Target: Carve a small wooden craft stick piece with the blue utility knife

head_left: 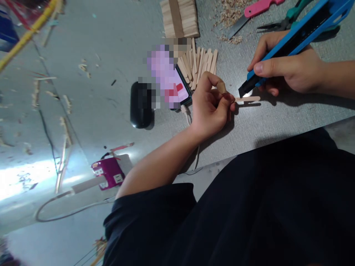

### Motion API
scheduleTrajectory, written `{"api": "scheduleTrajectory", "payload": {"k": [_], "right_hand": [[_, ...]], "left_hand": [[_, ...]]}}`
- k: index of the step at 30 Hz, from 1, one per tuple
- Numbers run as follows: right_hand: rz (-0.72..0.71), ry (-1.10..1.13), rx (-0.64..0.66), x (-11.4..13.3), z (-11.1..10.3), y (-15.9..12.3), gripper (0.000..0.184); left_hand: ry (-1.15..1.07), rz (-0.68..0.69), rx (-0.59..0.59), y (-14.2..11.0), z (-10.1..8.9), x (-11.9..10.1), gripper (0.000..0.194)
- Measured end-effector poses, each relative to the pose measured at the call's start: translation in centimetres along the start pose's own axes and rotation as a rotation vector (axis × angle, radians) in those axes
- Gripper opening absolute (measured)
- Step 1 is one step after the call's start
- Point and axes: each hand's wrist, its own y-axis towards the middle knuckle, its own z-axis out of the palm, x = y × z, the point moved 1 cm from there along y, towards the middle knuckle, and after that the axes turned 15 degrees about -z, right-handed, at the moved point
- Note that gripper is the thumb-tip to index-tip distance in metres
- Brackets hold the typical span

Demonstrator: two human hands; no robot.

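Pinched in the fingers of my left hand (212,103) is a thin wooden craft stick (252,98), its free end pointing right, just above the table. My right hand (294,70) is wrapped round a blue utility knife (295,38). The knife slants down to the left, and its dark tip is close to the stick beside my left fingertips; whether the blade touches the wood I cannot tell. Behind my left hand lies a loose fan of craft sticks (198,64).
A bundle of craft sticks (190,18) lies at the back, near a phone (174,81) and a black case (141,107). Wood shavings (233,13), a pink-handled blade (256,9) and green-handled pliers (288,22) lie back right. A purple power adapter (112,171) with cables sits left.
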Motion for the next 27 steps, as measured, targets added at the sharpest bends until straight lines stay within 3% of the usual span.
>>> {"api": "scheduleTrajectory", "payload": {"k": [9,16,21,27], "right_hand": [[0.106,-0.059,0.101,0.4,-0.6,0.0,0.036],[-0.221,-0.207,0.081,1.2,-0.6,-0.6,0.012],[-0.280,-0.330,0.176,1.6,-0.7,-1.3,0.009],[-0.457,-0.571,0.336,1.0,-1.9,-1.2,0.026]], "left_hand": [[0.019,0.051,-0.039,0.2,-0.2,1.3,0.029],[0.001,0.047,0.071,0.9,-0.8,2.2,0.037],[-0.020,0.018,0.113,1.0,-1.1,2.4,0.041],[-0.040,0.015,0.133,1.0,-1.1,2.0,0.033]]}}
